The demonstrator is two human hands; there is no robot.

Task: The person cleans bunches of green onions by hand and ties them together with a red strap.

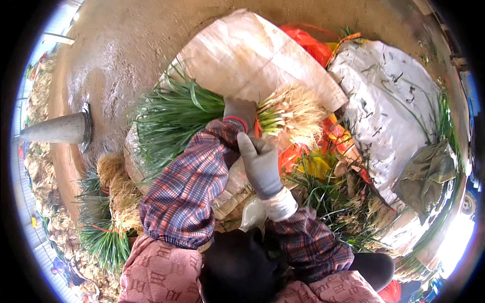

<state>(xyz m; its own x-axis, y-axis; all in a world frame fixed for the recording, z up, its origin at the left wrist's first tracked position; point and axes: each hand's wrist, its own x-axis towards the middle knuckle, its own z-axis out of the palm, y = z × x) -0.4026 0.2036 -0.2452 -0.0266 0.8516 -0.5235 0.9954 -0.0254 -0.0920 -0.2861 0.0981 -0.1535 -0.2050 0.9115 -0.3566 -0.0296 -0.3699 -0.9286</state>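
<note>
A bunch of spring onions (177,111) lies across a pale woven sheet, leaves to the left and bushy pale roots (298,111) to the right. My left hand (240,111), in a grey glove with a red cuff edge, is wrapped round the bunch where leaves meet white stems. Just right of it, a red tie (257,126) runs down the stems. My right hand (260,161), gloved in grey, is below, its thumb beside my left cuff and its fingers curled. What those fingers hold, if anything, is hidden.
The woven sheet (232,45) covers a low mound before me. Tied bunches (103,237) lie at the lower left, near a grey cone (58,129) on its side. A white sack (379,96), red netting (308,45) and loose greens (323,197) are on the right.
</note>
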